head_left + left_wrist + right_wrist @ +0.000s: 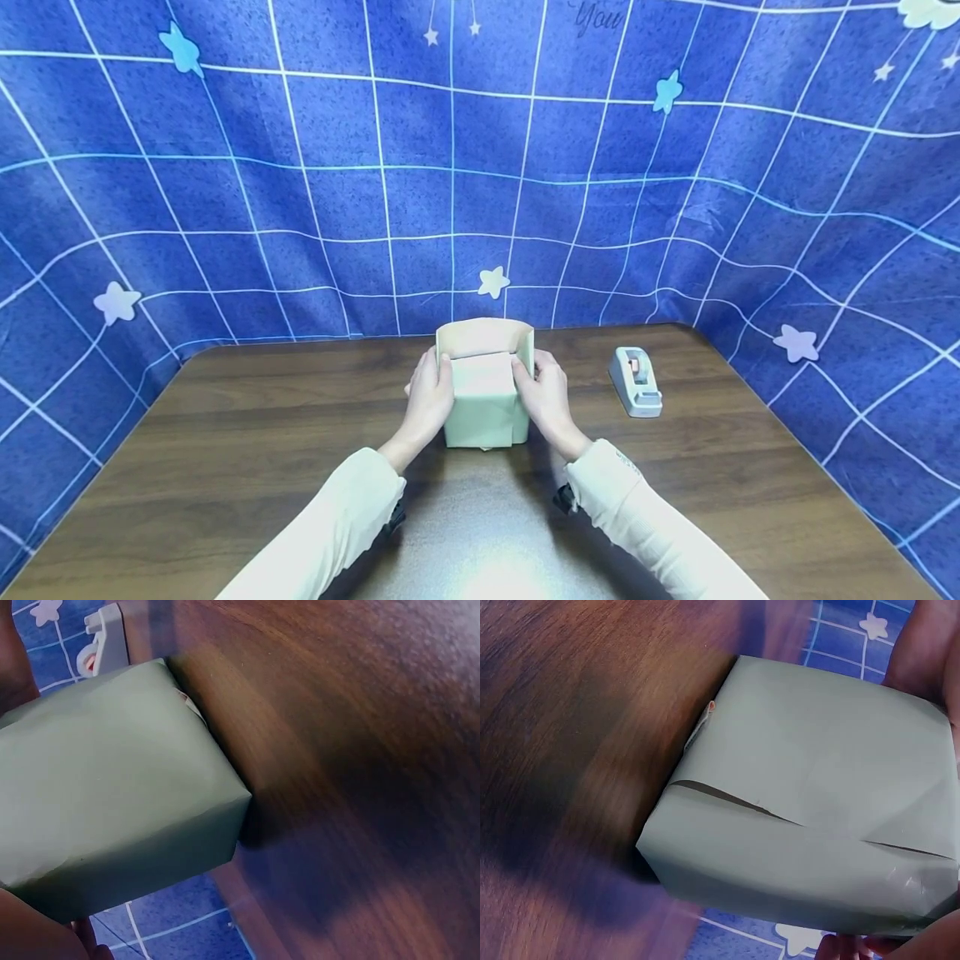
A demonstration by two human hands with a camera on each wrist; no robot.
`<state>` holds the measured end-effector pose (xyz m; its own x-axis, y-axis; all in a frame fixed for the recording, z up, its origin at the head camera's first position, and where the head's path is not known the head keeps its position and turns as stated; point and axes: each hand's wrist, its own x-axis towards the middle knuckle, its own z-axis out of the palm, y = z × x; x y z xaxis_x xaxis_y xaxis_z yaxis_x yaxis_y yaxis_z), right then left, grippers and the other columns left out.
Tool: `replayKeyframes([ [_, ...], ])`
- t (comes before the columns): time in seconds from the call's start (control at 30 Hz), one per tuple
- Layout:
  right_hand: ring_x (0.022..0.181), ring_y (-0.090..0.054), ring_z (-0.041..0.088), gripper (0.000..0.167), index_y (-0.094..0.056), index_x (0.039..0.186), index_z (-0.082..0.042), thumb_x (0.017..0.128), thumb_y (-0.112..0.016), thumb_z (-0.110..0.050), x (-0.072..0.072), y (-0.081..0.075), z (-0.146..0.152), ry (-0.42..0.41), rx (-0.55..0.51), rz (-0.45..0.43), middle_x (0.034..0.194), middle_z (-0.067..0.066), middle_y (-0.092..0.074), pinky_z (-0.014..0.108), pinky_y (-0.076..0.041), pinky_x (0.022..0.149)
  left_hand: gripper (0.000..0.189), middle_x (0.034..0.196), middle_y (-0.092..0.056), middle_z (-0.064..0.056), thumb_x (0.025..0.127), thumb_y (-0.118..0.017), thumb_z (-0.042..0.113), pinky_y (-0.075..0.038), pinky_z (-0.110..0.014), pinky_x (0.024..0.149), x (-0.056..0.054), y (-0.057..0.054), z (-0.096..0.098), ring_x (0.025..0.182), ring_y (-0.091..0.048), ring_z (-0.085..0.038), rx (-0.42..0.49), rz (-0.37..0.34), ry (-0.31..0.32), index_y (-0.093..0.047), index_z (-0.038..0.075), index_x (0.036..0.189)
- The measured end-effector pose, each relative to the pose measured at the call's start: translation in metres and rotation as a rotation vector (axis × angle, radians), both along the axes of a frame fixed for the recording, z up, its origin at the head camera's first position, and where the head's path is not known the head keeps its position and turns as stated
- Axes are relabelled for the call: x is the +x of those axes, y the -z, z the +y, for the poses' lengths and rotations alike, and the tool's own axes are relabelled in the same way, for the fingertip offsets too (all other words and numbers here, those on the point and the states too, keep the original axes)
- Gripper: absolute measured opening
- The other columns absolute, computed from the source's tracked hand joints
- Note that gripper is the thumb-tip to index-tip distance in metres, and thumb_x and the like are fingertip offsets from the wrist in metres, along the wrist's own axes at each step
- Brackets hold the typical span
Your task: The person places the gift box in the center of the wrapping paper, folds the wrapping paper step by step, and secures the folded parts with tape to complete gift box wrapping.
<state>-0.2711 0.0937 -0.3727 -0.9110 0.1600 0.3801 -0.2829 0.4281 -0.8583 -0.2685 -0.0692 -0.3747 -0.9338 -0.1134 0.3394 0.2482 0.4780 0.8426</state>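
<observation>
A box-shaped parcel wrapped in pale green paper point(480, 417) stands in front of me, its wrapping rising past the box at the far end like an open collar. My left hand point(429, 392) grips its left side, thumb on the near top edge. On the opposite side my right hand point(547, 393) holds it the same way, with the fingers partly hidden behind the paper. Seen from the right wrist, the green wrapping point(825, 757) has an overlapping seam with gaps along one edge. A small bit of paper point(700, 726) pokes out at the bottom edge.
A white tape dispenser point(636, 385) sits on the wooden table point(285, 417) to the right of the parcel. Behind the table and along its sides hangs a blue curtain point(420, 200) with a grid and stars.
</observation>
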Motion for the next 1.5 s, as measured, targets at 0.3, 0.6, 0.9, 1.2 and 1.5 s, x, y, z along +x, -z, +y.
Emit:
replayKeyframes([
  [0.3,0.097,-0.06,0.026,0.029,-0.068,0.094,-0.002,0.092,-0.051,-0.025,0.0,0.0,0.003,-0.022,-0.014,0.038,0.112,0.012,-0.061,0.039,-0.048,0.082,0.034,0.121,-0.053,-0.02,0.093,-0.041,0.012,-0.025,-0.053,0.092,0.004,-0.004,0.003,0.116,-0.046,-0.038,-0.011,-0.011,-0.034,-0.047,0.0,0.124],
  [0.6,0.107,-0.057,0.03,0.033,-0.068,0.081,0.005,0.094,-0.047,-0.017,-0.003,0.0,0.001,-0.008,0.055,0.135,0.112,0.017,-0.062,0.043,-0.042,0.093,0.032,0.12,-0.055,-0.019,0.093,-0.04,0.012,-0.025,-0.052,0.091,0.002,-0.002,0.005,0.114,-0.048,-0.037,-0.025,-0.009,-0.065,-0.049,0.001,0.121],
  [0.9,0.112,-0.052,0.031,0.026,-0.065,0.099,0.001,0.088,-0.054,-0.021,0.001,0.005,0.0,-0.047,0.144,0.063,0.117,0.02,-0.057,0.045,-0.041,0.094,0.034,0.121,-0.054,-0.019,0.093,-0.04,0.014,-0.025,-0.05,0.092,0.003,-0.003,0.006,0.114,-0.048,-0.036,-0.016,-0.026,-0.074,-0.047,0.001,0.124],
  [1.2,0.114,-0.051,0.032,0.029,-0.062,0.106,0.002,0.09,-0.052,-0.02,0.001,0.005,0.002,-0.072,0.158,0.038,0.121,0.021,-0.054,0.045,-0.041,0.095,0.045,0.132,-0.048,-0.016,0.091,-0.043,0.02,-0.022,-0.051,0.097,0.007,0.003,0.002,0.124,-0.043,-0.033,0.015,0.001,-0.035,-0.041,0.002,0.133],
  [1.5,0.109,-0.054,0.031,0.029,-0.061,0.109,0.001,0.09,-0.052,-0.019,0.012,0.005,0.008,-0.088,0.187,0.106,0.122,0.019,-0.055,0.044,-0.046,0.087,0.045,0.131,-0.049,-0.018,0.093,-0.041,0.022,-0.021,-0.049,0.094,0.011,0.005,0.003,0.12,-0.043,-0.034,-0.06,0.0,-0.044,-0.04,0.001,0.133],
])
